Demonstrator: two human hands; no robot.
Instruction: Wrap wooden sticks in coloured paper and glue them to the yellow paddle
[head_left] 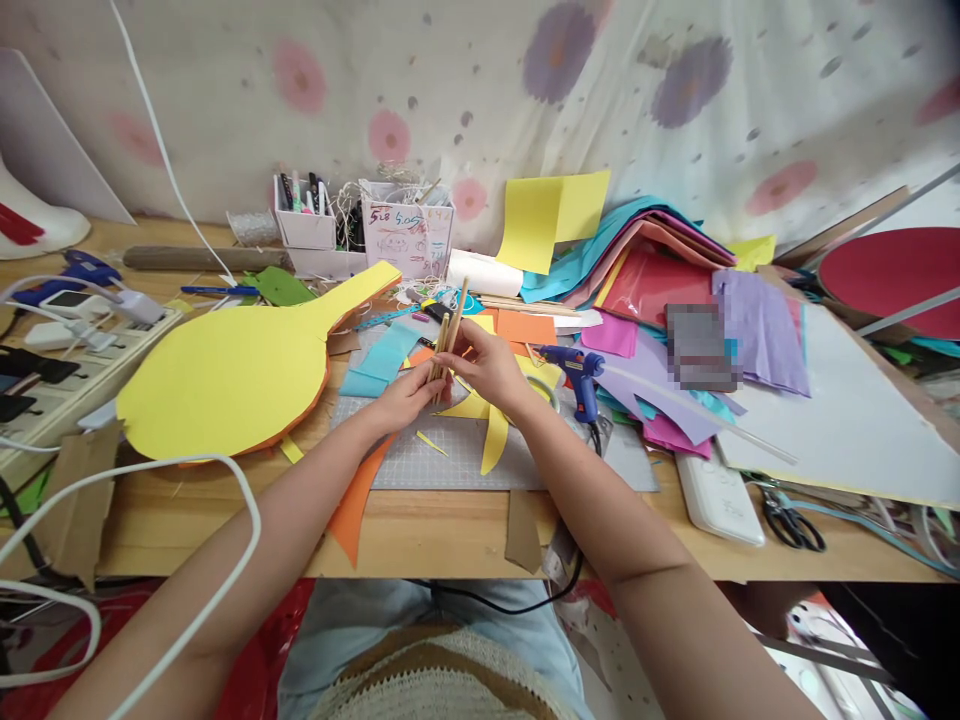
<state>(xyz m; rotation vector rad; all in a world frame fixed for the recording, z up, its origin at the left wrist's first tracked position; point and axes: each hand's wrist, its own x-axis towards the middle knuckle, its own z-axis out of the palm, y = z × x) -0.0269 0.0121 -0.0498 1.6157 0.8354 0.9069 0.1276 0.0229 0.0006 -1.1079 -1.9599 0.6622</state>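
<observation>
Several thin wooden sticks (442, 340) stand roughly upright in a bunch between my hands. My left hand (405, 396) is closed around their lower part. My right hand (489, 366) pinches the bunch from the other side, and one stick rises higher than the others. Below them lies a grey cutting mat (450, 468) with yellow paper scraps (493, 440) on it. A blue glue gun (579, 378) rests right of my right hand. Left of my hands lies a large yellow lute-shaped cutout (225, 385) with an orange edge underneath.
Pen boxes (307, 228) stand at the back by the patterned curtain. Coloured sheets (645, 265) pile up at the back right. Black scissors (791, 520) and a white power bank (720, 495) lie at the front right. White cables (251, 500) loop across the left.
</observation>
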